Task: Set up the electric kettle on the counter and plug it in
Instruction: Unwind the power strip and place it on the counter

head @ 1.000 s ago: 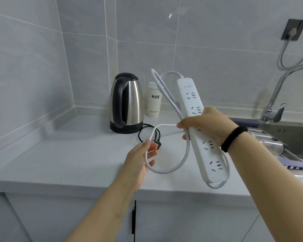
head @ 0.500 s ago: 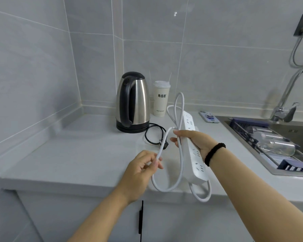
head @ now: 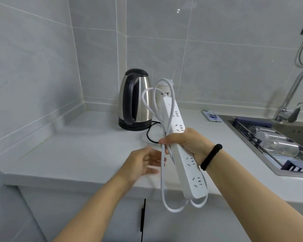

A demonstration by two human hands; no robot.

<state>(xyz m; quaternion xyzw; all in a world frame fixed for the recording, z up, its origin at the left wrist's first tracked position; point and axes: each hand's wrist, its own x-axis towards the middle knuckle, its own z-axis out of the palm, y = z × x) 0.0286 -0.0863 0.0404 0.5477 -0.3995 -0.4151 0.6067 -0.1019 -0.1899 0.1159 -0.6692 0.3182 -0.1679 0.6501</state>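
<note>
The long white plastic power strip (head: 185, 154) and its looped white cord (head: 163, 172) are gripped by the right hand (head: 187, 145) at frame centre. The blurred left hand (head: 143, 163) is spread, holding nothing. The steel kettle with black handle (head: 135, 100) stands upright on the pale counter (head: 77, 154), upper centre.

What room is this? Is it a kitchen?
Yes, most likely a home kitchen. A steel electric kettle stands on a counter in a tiled corner, and a sink with a tap sits to the right.
</note>
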